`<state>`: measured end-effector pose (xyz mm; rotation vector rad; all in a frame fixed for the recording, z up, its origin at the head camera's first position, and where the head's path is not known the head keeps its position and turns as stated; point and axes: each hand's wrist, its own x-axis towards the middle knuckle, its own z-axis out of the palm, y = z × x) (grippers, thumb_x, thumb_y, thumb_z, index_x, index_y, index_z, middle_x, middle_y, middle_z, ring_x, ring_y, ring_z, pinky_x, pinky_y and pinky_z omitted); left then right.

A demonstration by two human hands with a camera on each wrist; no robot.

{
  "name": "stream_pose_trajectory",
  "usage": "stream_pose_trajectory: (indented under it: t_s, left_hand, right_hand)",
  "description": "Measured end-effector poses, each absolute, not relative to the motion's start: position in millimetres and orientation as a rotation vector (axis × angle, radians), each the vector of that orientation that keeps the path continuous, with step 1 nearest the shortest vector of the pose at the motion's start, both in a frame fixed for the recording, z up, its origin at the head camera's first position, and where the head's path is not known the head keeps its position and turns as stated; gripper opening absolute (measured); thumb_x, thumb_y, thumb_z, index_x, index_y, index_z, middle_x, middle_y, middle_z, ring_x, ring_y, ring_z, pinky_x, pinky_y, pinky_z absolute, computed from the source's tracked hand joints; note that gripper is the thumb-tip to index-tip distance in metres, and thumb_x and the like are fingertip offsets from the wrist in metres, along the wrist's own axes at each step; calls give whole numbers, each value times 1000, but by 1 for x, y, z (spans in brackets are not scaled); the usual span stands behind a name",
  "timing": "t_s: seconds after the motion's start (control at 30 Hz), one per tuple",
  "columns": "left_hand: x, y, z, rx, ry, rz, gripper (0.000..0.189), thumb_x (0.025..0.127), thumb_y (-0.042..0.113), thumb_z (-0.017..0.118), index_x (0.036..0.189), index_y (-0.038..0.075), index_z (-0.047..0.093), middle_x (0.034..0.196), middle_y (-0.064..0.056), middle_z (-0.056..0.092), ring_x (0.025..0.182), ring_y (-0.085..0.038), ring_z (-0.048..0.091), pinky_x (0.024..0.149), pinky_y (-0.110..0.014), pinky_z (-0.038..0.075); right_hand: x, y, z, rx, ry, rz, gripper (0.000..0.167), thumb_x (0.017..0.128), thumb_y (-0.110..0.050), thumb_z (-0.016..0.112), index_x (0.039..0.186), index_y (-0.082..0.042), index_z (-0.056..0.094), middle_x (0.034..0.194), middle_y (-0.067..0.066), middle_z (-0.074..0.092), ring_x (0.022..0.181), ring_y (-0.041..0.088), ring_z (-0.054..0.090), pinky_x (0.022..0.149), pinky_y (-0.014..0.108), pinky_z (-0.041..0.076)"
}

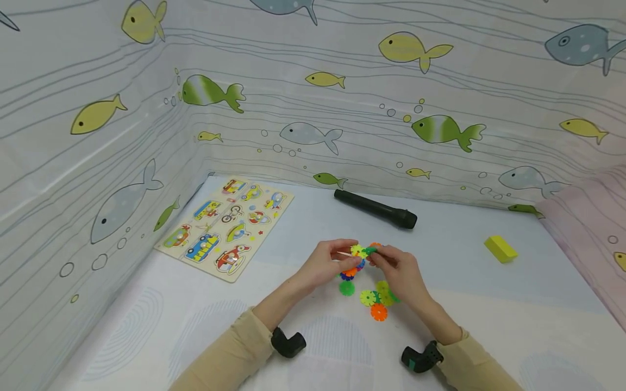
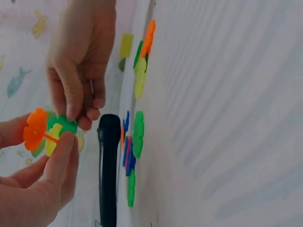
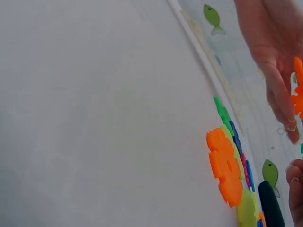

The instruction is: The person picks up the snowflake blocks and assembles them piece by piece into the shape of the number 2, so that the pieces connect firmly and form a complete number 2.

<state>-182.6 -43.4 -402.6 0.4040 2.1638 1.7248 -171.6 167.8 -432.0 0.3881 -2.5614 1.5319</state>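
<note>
Over the table, my left hand (image 1: 320, 265) holds a small cluster of notched plastic discs between thumb and fingers. In the left wrist view an orange disc (image 2: 35, 130) and a yellow disc (image 2: 54, 140) are in it. My right hand (image 1: 404, 271) pinches a green disc (image 2: 64, 124) right at the yellow one, overlapping it in this view. Below the hands lie several loose or joined discs, among them a green disc (image 1: 346, 288), a pale yellow disc (image 1: 368, 298) and an orange disc (image 1: 379, 312). Blue and pink ones are partly hidden behind my left hand.
A wooden picture puzzle board (image 1: 222, 233) lies at the back left. Behind my hands is a black microphone-shaped stick (image 1: 375, 209). To the right sits a yellow block (image 1: 501, 249). A fish-patterned curtain (image 1: 362, 119) stands along the back and sides.
</note>
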Motion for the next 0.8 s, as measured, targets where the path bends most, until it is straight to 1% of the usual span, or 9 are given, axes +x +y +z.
stream_pose_trajectory:
  t_s: [0.1, 0.17, 0.23, 0.3, 0.47, 0.53, 0.67, 0.8]
  left_hand:
    - [-181, -43, -402, 387, 2139, 1730, 50, 94, 28, 70, 140, 13, 56, 139, -7, 57, 113, -20, 65, 93, -33, 56]
    - [-181, -43, -401, 394, 2126, 1734, 51, 94, 27, 70, 141, 13, 55, 142, -8, 56, 115, -22, 65, 96, -35, 55]
    - [-180, -43, -401, 411, 2115, 1734, 53, 94, 26, 70, 143, 14, 53, 142, -10, 55, 117, -23, 63, 97, -36, 54]
    - [-179, -43, -399, 434, 2103, 1728, 54, 94, 25, 70, 144, 15, 52, 143, -10, 55, 118, -24, 63, 98, -36, 54]
    - [-178, -43, -397, 462, 2100, 1717, 53, 94, 22, 69, 144, 13, 53, 145, -8, 55, 114, -20, 64, 93, -31, 56]
    - [-179, -44, -398, 453, 2105, 1726, 52, 94, 22, 70, 143, 12, 54, 144, -8, 56, 111, -19, 65, 91, -30, 56]
    - [-179, -44, -397, 424, 2117, 1747, 50, 94, 21, 70, 142, 14, 56, 142, -9, 57, 110, -19, 66, 92, -31, 56]
    - [-181, -44, -398, 368, 2150, 1806, 48, 93, 22, 71, 140, 15, 59, 141, -8, 57, 112, -20, 66, 94, -33, 56]
  right_hand:
    - [-173, 170, -433, 360, -2552, 1577, 22, 99, -9, 61, 117, -1, 71, 102, 11, 75, 91, 24, 72, 87, 27, 58]
    - [-174, 170, -432, 360, -2539, 1624, 25, 99, -9, 61, 120, 0, 70, 104, 13, 74, 92, 28, 73, 88, 29, 58]
    - [-174, 171, -430, 355, -2539, 1666, 26, 99, -10, 61, 122, 2, 69, 104, 14, 74, 93, 29, 72, 88, 29, 58]
    - [-174, 171, -428, 349, -2552, 1681, 27, 99, -11, 61, 122, 1, 69, 102, 15, 74, 93, 27, 72, 89, 29, 58]
    - [-173, 171, -424, 353, -2601, 1642, 23, 100, -14, 61, 118, -4, 72, 98, 12, 75, 91, 20, 69, 89, 30, 58]
    - [-173, 171, -423, 367, -2609, 1625, 23, 100, -14, 61, 118, -5, 72, 98, 10, 75, 91, 20, 69, 90, 32, 58]
    - [-174, 172, -422, 358, -2623, 1610, 26, 100, -14, 61, 123, -5, 70, 101, 11, 75, 93, 23, 71, 91, 33, 57]
    - [-178, 179, -422, 223, -2657, 1575, 30, 101, -15, 59, 129, -5, 66, 108, 12, 74, 100, 26, 71, 90, 28, 57]
